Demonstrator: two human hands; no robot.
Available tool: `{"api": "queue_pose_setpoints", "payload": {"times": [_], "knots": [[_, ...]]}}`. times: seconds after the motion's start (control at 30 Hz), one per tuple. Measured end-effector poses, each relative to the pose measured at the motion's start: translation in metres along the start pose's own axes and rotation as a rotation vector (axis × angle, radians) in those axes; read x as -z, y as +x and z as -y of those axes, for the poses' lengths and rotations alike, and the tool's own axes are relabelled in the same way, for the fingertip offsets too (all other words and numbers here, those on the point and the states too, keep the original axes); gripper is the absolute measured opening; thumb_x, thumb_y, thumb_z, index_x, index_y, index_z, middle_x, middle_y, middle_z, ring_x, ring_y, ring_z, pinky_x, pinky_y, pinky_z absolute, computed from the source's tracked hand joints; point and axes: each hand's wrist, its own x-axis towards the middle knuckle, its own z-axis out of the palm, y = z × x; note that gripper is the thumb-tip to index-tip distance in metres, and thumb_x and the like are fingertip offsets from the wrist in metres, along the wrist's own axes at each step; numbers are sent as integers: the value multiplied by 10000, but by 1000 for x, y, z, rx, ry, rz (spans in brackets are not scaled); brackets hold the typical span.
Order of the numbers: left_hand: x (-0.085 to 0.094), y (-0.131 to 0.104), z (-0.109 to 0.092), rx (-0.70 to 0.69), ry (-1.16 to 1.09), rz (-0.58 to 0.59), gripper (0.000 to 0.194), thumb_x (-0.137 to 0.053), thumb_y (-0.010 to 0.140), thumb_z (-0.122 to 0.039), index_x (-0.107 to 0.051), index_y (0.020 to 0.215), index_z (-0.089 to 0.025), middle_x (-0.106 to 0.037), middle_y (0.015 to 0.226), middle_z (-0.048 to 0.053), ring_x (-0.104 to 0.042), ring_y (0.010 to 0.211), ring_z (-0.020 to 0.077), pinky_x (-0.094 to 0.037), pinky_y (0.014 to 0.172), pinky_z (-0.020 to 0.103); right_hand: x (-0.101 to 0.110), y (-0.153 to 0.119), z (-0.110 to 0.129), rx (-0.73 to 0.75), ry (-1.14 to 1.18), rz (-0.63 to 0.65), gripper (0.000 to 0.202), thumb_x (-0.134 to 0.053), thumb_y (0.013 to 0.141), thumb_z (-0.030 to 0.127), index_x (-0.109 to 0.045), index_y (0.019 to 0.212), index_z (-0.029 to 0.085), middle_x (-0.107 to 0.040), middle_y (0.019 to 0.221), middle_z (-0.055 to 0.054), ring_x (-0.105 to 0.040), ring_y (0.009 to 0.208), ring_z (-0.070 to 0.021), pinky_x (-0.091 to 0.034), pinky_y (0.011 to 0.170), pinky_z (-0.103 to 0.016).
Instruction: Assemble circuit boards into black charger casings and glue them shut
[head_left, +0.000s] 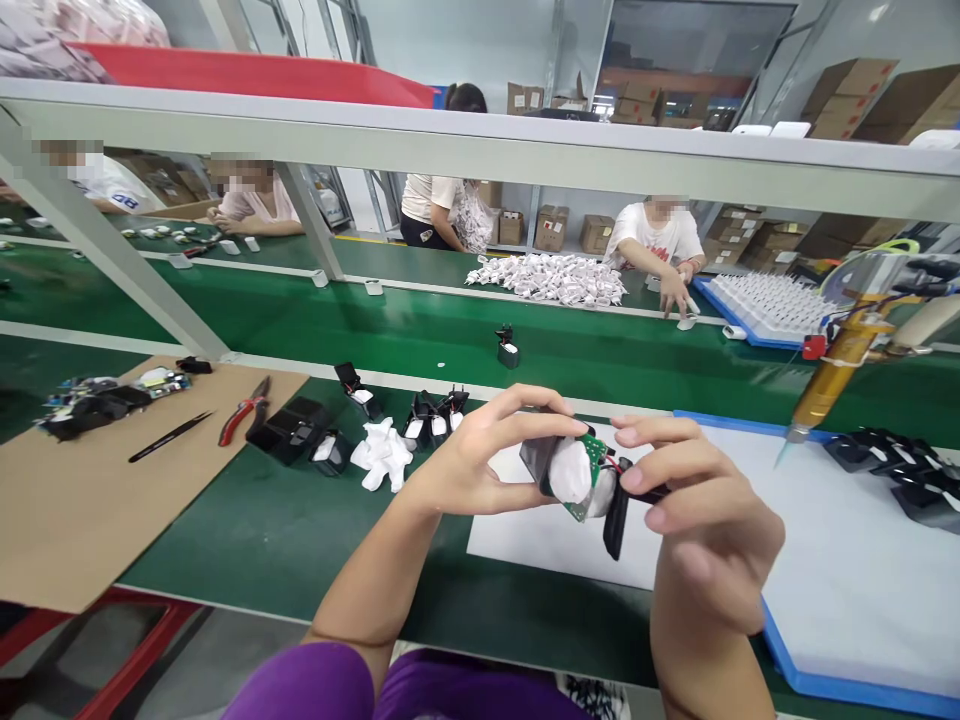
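My left hand (495, 450) is closed around the black casing of a small electronic device (574, 470), thumb below and fingers above. A green circuit board and white padding stick out of its open end. Between the fingertips of my right hand (697, 490) is the device's black end cap (616, 515), joined to the board by thin red and dark wires. Both hands hold the parts in the air over a white sheet (510, 525). Left of them lies a crumpled white pad (382, 455) beside several black units (435, 420).
Pliers (246, 410) and black tweezers (171, 437) lie on cardboard (90, 500). At the right, a glue dispenser (832, 370) hangs over a blue-edged tray (862, 600) with black casings. Another unit (508, 347) sits on the green belt (405, 340). Co-workers sit across.
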Motion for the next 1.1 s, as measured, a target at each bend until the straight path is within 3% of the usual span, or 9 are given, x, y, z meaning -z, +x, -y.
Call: {"api": "queue_pose_setpoints", "payload": {"times": [0.07, 0.17, 0.3, 0.43, 0.57, 0.77, 1.1], "knots": [[0, 0, -2, 16, 29, -7, 547, -783, 759, -211, -583, 1268, -238, -582, 1205, 118, -603, 1136, 243, -522, 963, 379, -1, 0, 3, 24, -147, 34, 215, -710, 822, 330, -636, 971, 193, -625, 911, -64, -622, 991, -297, -555, 872, -547], [0, -1, -3, 24, 52, -15, 537, -766, 771, -200, -578, 1273, -249, -579, 1210, 113, -600, 1135, 245, -526, 958, 393, -3, 2, 5, 59, -338, 82, 382, -807, 720, 193, -617, 1051, 205, -555, 1048, -68, -606, 1072, -292, -565, 897, -515], [1, 0, -4, 18, 55, -35, 536, -775, 772, -241, -578, 1270, -261, -589, 1199, 108, -604, 1127, 249, -531, 951, 401, -2, 5, 6, 58, -354, 177, 436, -775, 755, 186, -587, 1149, 192, -549, 1221, -126, -556, 1201, -338, -527, 956, -568], [1, 0, -4, 13, 60, -42, 530, -763, 779, -236, -576, 1275, -260, -593, 1188, 103, -608, 1111, 245, -532, 948, 405, -1, 6, 7, 69, -381, 202, 638, -808, 727, 161, -518, 1296, 163, -641, 1188, -132, -555, 1223, -324, -517, 982, -541], [0, -1, -4, 49, 21, -45, 649, -788, 743, -210, -524, 1334, -257, -591, 1216, 111, -595, 1130, 247, -534, 945, 387, -2, 4, 9, 40, -385, 164, 781, -821, 706, 134, -451, 1392, 186, -666, 1180, -120, -580, 1198, -304, -552, 939, -509], [-3, -5, -6, 162, -102, -68, 763, -796, 724, -173, -438, 1385, -306, -600, 1230, 91, -595, 1141, 233, -553, 908, 347, -2, 4, 13, 7, -427, 156, 780, -799, 745, 158, -422, 1425, 213, -690, 1169, -110, -619, 1150, -278, -563, 938, -489], [-4, -5, -4, 190, -138, -73, 768, -812, 712, -190, -452, 1379, -317, -615, 1228, 87, -601, 1148, 245, -563, 909, 369, 1, 2, 15, -68, -422, 166, 736, -798, 770, 231, -440, 1412, 243, -688, 1185, -102, -646, 1115, -266, -586, 910, -443]]}}
